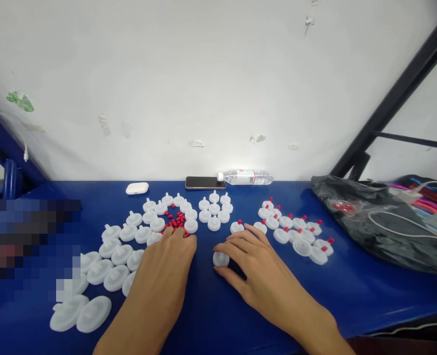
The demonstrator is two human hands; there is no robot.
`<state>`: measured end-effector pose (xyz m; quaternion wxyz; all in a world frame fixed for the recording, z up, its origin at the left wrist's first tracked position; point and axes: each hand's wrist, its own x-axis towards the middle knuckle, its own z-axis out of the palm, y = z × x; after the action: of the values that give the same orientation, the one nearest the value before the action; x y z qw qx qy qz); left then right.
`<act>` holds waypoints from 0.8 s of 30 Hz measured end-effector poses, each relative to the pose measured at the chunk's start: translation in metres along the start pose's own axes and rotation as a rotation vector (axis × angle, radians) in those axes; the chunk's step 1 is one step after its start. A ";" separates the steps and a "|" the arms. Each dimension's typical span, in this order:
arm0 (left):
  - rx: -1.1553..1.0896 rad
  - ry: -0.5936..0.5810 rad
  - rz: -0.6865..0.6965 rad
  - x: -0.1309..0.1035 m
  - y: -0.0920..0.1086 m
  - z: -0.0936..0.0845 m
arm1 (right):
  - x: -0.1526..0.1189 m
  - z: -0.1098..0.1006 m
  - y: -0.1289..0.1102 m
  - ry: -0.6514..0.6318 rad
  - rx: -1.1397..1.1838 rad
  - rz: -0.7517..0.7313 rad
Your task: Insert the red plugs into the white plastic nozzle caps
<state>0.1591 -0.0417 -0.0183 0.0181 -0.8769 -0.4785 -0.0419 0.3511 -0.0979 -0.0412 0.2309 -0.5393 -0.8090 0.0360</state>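
My left hand reaches over the near edge of a pile of small red caps. Its fingers are curled together, and their tips are mostly hidden behind the hand. Between the thumb and fingers of my right hand is a round white plastic lid with a spout, resting on the table. That spout has no red cap on it. Close beyond the right fingertips stands a white lid with a red cap. Many uncapped white lids spread out to the left, and some ring the red pile.
A small group of uncapped lids stands mid-table. Red-capped lids cluster at the right. Along the wall lie a white case, a phone and a clear bottle. A black plastic bag covers the right side.
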 end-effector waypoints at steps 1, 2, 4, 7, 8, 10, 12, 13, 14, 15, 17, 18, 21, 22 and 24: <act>0.010 -0.024 0.002 0.001 0.002 -0.002 | 0.000 0.000 0.000 -0.002 -0.003 -0.002; 0.017 -0.039 0.009 0.002 0.005 -0.004 | -0.001 0.000 0.000 -0.002 -0.004 -0.005; 0.028 -0.041 0.033 0.003 0.008 -0.005 | -0.001 0.000 -0.001 -0.003 -0.007 -0.009; 0.027 -0.005 0.066 0.004 0.010 -0.005 | -0.001 0.000 -0.001 -0.008 -0.010 -0.011; 0.021 0.016 0.068 0.003 0.011 -0.005 | -0.001 0.000 -0.002 -0.008 -0.009 -0.007; -0.013 0.069 0.073 0.003 0.012 -0.006 | -0.002 0.000 -0.002 -0.007 0.005 0.003; -0.108 0.123 0.086 0.003 0.014 -0.008 | -0.003 0.000 -0.002 0.001 0.031 0.017; -0.182 0.141 0.099 0.003 0.015 -0.010 | -0.003 0.000 -0.002 0.005 0.047 0.022; -0.263 0.150 0.112 0.002 0.016 -0.011 | -0.003 0.000 -0.002 0.012 0.064 0.025; -0.340 0.146 0.122 0.002 0.017 -0.013 | -0.004 -0.001 -0.002 0.019 0.080 0.027; -0.443 0.110 0.130 0.002 0.018 -0.015 | -0.004 -0.001 -0.002 0.033 0.110 0.033; -0.467 0.086 0.132 0.003 0.018 -0.016 | -0.004 -0.001 -0.002 0.041 0.122 0.035; -0.523 0.014 0.159 0.003 0.018 -0.016 | -0.004 -0.001 -0.002 0.069 0.134 0.039; -0.540 0.000 0.166 0.004 0.018 -0.015 | -0.004 -0.001 -0.002 0.079 0.134 0.038; -0.564 0.004 0.154 0.004 0.018 -0.013 | -0.003 0.000 -0.002 0.104 0.126 0.031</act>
<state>0.1758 -0.0487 -0.0045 -0.2224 -0.8809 -0.3799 -0.1737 0.3505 -0.1020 -0.0412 0.3054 -0.5374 -0.7836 0.0624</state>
